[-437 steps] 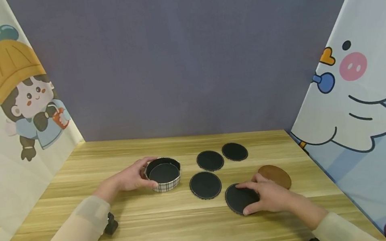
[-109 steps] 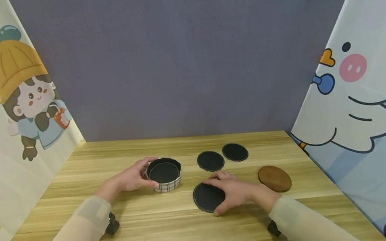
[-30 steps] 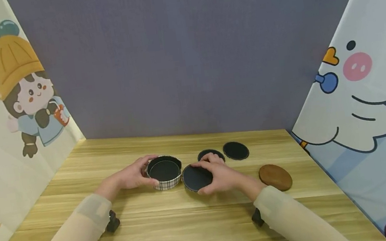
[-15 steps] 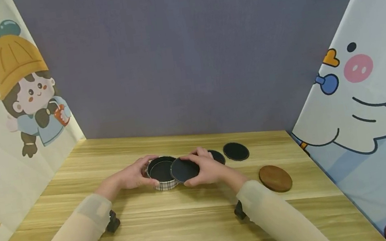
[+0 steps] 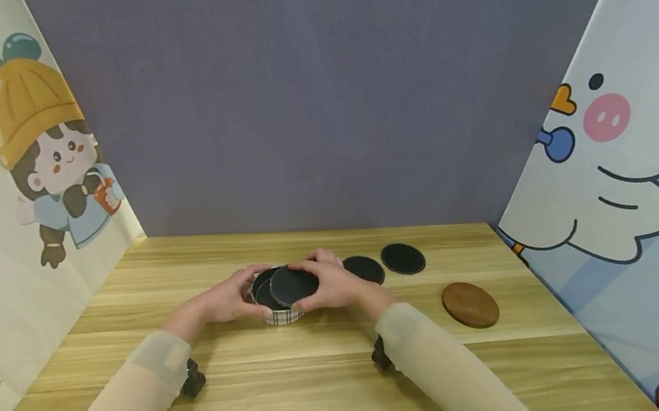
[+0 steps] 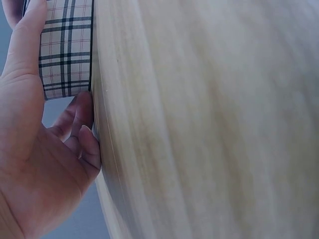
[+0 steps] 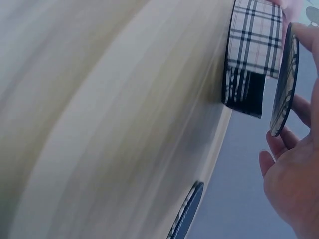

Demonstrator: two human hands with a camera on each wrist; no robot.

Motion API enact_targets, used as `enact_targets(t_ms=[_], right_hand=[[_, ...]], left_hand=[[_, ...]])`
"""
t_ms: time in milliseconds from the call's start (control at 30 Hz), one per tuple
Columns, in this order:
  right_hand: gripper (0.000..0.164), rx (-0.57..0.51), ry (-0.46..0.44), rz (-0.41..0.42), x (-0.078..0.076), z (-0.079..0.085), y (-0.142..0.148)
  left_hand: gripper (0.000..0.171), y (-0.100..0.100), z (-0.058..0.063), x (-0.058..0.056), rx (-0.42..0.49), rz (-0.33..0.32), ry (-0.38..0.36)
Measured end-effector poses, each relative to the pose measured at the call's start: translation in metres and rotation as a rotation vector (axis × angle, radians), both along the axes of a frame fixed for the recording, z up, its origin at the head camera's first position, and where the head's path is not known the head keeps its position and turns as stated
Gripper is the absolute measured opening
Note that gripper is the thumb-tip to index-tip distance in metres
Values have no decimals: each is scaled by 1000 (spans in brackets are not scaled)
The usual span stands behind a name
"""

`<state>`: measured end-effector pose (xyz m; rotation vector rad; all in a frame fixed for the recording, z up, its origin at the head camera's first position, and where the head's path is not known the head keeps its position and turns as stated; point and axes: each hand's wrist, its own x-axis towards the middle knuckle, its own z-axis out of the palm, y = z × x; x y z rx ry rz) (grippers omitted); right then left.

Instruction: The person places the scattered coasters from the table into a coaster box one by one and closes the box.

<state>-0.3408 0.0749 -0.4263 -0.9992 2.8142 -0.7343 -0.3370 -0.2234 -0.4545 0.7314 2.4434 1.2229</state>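
Note:
My left hand [image 5: 226, 299] grips the left side of a round coaster holder [image 5: 283, 318], thumb in front and fingers behind. The holder has a plaid outer wall and a black inside, and stands on the table. In the left wrist view its plaid wall [image 6: 67, 50] lies against my thumb. My right hand [image 5: 335, 284] pinches a round black coaster [image 5: 293, 285] by its edge, slightly tilted, over the holder's right part. The right wrist view shows the coaster's plaid underside [image 7: 285, 82] apart from the holder's rim, and a gap in the holder's wall. The coaster hides part of the inside.
Two black coasters [image 5: 364, 270] [image 5: 402, 258] lie flat on the wood-grain table [image 5: 279, 392], right of the holder. Farther right lies a brown round disc [image 5: 470, 305]. A grey backdrop and printed side panels enclose the table.
Since 14.6 s ago, two black coasters have left the table's middle. My right hand has lifted one and carried it left over the holder. My left hand stays on the holder.

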Motion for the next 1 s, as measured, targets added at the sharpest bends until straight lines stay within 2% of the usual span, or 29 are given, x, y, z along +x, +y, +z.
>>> enact_targets(t_ms=[467,800,1000], right_hand=[[85,26,-18,-13,-3,-2,-23],[85,14,-30,-1,-5,-5,-26],[83,38,-32,-3,-8,-9,-26]], left_hand=[[102,-1,1,1,29,-32,-21],[103,0,-4,-3,26,-39,-23],[103,-1,-5,-5,36,-35,-49]])
